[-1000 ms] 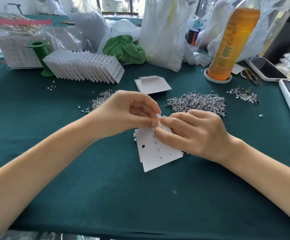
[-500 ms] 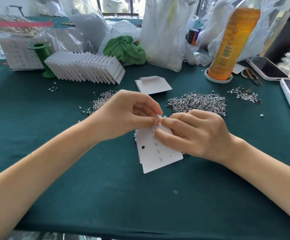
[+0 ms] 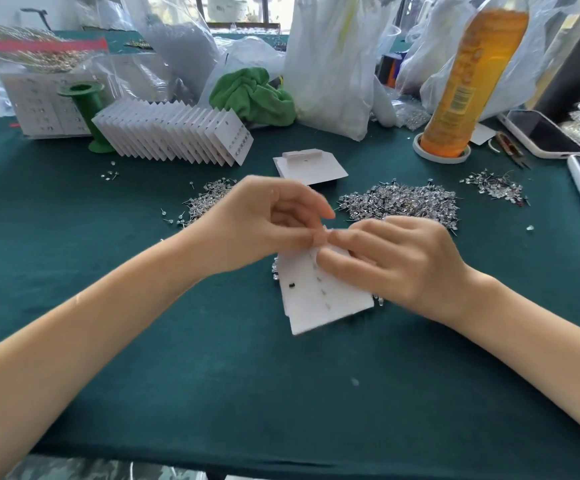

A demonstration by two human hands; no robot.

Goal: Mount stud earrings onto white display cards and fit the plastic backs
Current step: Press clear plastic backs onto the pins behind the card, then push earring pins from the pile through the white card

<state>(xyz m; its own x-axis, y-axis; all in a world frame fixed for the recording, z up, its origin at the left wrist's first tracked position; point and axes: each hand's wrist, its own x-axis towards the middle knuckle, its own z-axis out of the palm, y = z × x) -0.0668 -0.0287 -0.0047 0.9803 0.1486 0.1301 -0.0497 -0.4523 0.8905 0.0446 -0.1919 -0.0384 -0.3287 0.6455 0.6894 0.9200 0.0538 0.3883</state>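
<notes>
- Clear bag on desk: gold bits, blurred.
- Left hand grip pinches something tiny, unreadable.
- Right hand grip pinches card; top edge hidden.

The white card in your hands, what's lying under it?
Under the white card, the green cloth shows, and a few loose studs peek out at its left edge. Whatever lies beneath its middle is covered by the card and the right hand.
</notes>
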